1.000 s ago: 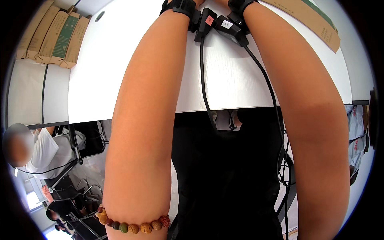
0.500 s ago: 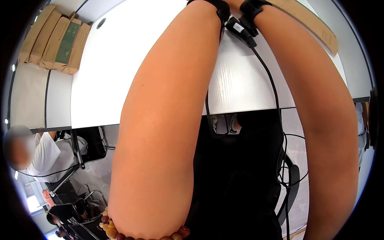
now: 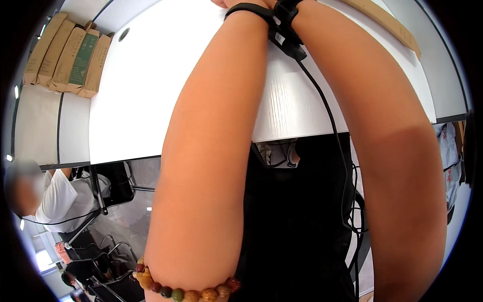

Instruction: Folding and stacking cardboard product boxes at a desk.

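Note:
Both my forearms reach forward over a white table (image 3: 136,95), and their wrists come close together at the top edge. Of my left hand (image 3: 241,2) only a sliver shows beyond a black wrist strap (image 3: 246,7); its fingers are mostly cut off. My right hand (image 3: 271,2) is almost wholly out of the frame, past a second black strap (image 3: 288,9). Between the wrists sits a small black device (image 3: 286,42) with a black cable (image 3: 324,98) running down off the table. Whatever the hands hold is hidden. A beaded bracelet (image 3: 191,295) circles my left arm low down.
Several cardboard boxes (image 3: 63,58) stand at the far left, and a long cardboard piece (image 3: 385,22) lies at the far right. A round cable hole (image 3: 124,34) is set in the tabletop. At left, a person in white (image 3: 63,199) sits beyond the table edge.
Both wrists have shifted left and closer together, the black device and cable moving with them. A bit more of my left hand shows at the top edge, and more of the bracelet is visible.

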`<state>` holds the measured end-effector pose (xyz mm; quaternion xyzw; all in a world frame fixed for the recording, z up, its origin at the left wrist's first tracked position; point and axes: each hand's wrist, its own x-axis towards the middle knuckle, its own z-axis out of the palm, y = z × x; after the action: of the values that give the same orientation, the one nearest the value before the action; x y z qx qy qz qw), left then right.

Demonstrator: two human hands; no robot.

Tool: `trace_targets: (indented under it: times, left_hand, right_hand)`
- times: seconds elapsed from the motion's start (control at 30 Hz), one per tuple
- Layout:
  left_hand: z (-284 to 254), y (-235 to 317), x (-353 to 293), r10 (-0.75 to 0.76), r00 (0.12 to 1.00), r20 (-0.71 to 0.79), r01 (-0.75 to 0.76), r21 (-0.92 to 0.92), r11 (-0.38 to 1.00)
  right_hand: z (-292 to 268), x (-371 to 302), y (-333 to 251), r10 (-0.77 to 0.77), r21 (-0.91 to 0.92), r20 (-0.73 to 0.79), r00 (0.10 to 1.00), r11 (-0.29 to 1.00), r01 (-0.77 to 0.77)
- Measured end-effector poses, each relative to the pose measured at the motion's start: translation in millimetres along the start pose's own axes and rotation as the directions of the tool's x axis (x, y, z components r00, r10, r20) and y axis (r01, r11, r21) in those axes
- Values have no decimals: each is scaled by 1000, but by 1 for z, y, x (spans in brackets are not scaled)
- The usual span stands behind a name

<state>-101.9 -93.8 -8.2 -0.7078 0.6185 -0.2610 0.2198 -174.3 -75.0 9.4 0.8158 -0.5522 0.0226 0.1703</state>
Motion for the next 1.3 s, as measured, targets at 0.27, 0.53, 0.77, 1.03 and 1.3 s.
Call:
trace_targets:
  times: [0.27,0.53,0.77,1.03,1.3]
  left_hand:
    - [39,-41,-9,39,975,-218,-151,-527,836]
    - [38,-44,-25,-54,956,-289,-125,-565,815]
    - [48,-55,-27,-37,952,-302,-149,-569,809]
    - [24,-67,-52,37,958,-285,-215,-624,751]
    - [30,-61,-42,-32,960,-277,-174,-685,707]
  right_hand:
    - [54,68,-17,274,47,-80,958,961,-271]
    - [56,65,-32,226,-253,11,974,943,-216]
    - [15,40,-51,164,-220,114,980,966,-136]
    - [-17,-10,-40,151,-73,69,986,987,-146]
    - [-9,-18,-36,98,22,-57,994,995,-97]
